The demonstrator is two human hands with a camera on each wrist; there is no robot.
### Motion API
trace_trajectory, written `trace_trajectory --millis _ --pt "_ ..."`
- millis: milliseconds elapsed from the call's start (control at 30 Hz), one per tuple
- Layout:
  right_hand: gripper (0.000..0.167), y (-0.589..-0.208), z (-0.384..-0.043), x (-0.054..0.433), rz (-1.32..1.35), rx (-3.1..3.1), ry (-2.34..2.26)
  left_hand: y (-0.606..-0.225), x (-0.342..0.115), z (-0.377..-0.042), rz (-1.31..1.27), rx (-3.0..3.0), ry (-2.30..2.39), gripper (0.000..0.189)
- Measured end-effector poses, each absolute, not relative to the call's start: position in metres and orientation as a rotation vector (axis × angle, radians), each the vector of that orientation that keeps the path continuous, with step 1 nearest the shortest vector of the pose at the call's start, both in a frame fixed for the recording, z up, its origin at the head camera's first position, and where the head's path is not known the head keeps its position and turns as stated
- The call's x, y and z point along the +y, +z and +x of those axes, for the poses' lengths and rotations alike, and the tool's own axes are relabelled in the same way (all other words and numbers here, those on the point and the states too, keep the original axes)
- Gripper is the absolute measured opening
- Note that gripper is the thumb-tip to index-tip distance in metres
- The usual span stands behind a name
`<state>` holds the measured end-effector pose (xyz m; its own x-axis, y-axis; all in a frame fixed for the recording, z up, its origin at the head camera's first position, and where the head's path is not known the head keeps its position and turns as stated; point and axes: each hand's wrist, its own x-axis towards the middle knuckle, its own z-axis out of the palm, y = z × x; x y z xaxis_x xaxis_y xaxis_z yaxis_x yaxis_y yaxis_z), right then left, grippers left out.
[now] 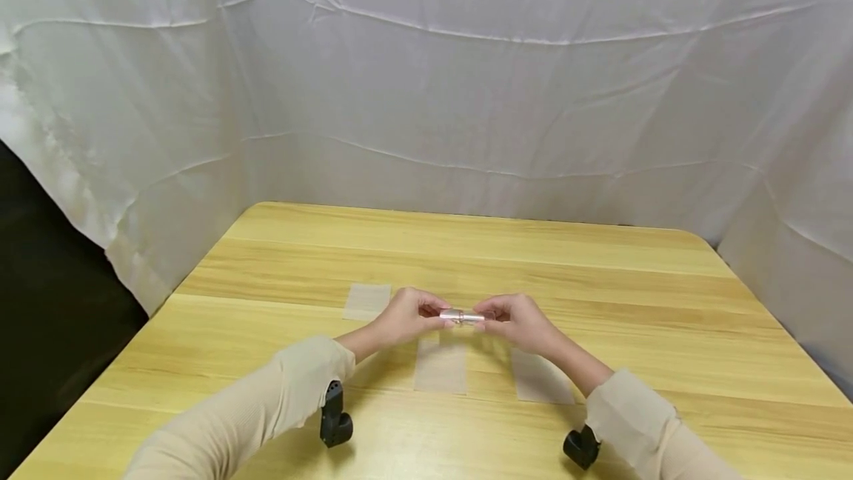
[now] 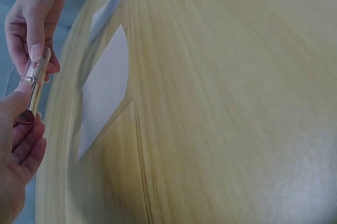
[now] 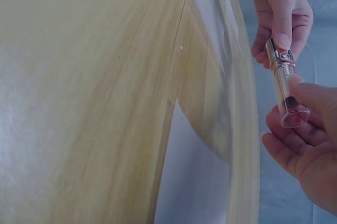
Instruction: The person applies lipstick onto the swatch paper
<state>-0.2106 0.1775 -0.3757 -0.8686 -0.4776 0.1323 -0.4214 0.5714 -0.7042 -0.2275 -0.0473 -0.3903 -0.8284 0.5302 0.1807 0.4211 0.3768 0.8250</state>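
Note:
A slim lipstick tube (image 1: 463, 316), silver with a clear part at one end, is held level above the wooden table. My left hand (image 1: 405, 317) pinches its left end between thumb and fingers. At the other end, my right hand (image 1: 523, 323) pinches the clear part. The right wrist view shows the tube's small ring-like clasp (image 3: 285, 56) near the middle and a red mark (image 3: 298, 119) on the clear flared end. In the left wrist view the lipstick tube (image 2: 36, 79) also spans both hands, its ends partly covered by fingers.
Three pale square sheets lie on the table (image 1: 640, 347): one at the back left (image 1: 366, 301), one below the hands (image 1: 440, 367), one under the right forearm (image 1: 541, 378). Black wrist devices hang under the left sleeve (image 1: 246, 406) and right sleeve (image 1: 640, 421). White curtains (image 1: 466, 95) surround the table.

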Motion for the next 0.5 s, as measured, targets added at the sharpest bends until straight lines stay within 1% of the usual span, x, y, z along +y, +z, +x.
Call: trace_trajectory --millis 500 --pt "0.018 -0.3744 -0.2094 0.179 -0.806 2.745 -1.187 -0.3886 -0.044 -0.2272 0.838 2.522 1.446 0.022"
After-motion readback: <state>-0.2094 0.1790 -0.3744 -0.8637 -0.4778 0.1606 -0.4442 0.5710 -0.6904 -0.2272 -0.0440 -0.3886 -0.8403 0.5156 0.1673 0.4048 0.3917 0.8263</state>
